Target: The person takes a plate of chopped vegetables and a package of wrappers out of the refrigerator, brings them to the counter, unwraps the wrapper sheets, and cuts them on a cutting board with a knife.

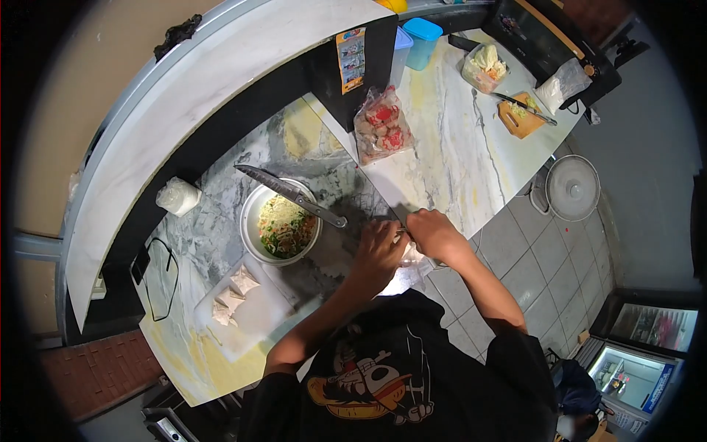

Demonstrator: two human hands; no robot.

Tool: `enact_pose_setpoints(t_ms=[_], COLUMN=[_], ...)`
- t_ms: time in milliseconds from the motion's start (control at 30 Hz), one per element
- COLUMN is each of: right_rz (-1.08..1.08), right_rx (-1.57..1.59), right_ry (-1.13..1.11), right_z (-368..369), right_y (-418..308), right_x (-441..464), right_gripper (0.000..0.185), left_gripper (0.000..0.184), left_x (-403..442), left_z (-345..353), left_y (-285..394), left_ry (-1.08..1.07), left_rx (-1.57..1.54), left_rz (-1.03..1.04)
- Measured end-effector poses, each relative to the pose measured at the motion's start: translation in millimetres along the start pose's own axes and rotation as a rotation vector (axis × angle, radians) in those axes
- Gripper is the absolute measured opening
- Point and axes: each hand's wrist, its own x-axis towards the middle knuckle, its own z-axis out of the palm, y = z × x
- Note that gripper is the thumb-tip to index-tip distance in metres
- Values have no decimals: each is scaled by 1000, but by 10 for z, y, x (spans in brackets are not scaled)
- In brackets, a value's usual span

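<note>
My left hand (379, 249) and my right hand (433, 234) are close together at the counter's front edge, fingers bent around the top of a clear plastic bag (411, 271) with pale contents. What exactly the fingertips pinch is too small to tell. Left of my hands stands a white bowl (249, 237) of shredded pale, orange and green filling. A large knife (289, 193) lies across the bowl's rim, its handle pointing toward my left hand. Folded dough pieces (234, 296) rest on a white board (258, 324) at the lower left.
A bag of reddish-brown food (383, 127) stands beyond my hands. Farther right are a tub of vegetables (486, 68), a wooden board (518, 121) with a knife, and a blue container (422, 46). A white bag (178, 197) stands at the left.
</note>
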Motion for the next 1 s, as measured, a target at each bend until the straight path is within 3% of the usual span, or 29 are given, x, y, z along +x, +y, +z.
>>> enact_pose_setpoints(t_ms=[167, 233, 367, 567, 633, 700, 833, 1000], right_rz=[18, 11, 71, 64, 62, -79, -113, -154], right_rx=[33, 40, 48, 67, 58, 17, 139, 129], right_ry=[-13, 2, 62, 82, 74, 92, 92, 219], right_z=[5, -23, -37, 16, 9, 13, 103, 81], right_y=[-70, -115, -168, -53, -40, -27, 77, 21], right_x=[-28, -49, -78, -30, -13, 2, 99, 97], right_gripper=[10, 10, 10, 10, 10, 11, 7, 5], left_gripper=[35, 34, 33, 49, 65, 66, 68, 63], left_x=[12, 57, 90, 4, -34, -17, 140, 95], left_z=[-28, -57, -50, -99, -101, -84, -235, -189], left_y=[-9, -17, -6, -15, -30, -44, -1, -41], left_ry=[-4, -155, -186, -226, -214, -251, -425, -382], left_rx=[42, 67, 97, -132, -181, -167, -194, -178], left_rz=[30, -4, -32, -98, -127, -152, -267, -228])
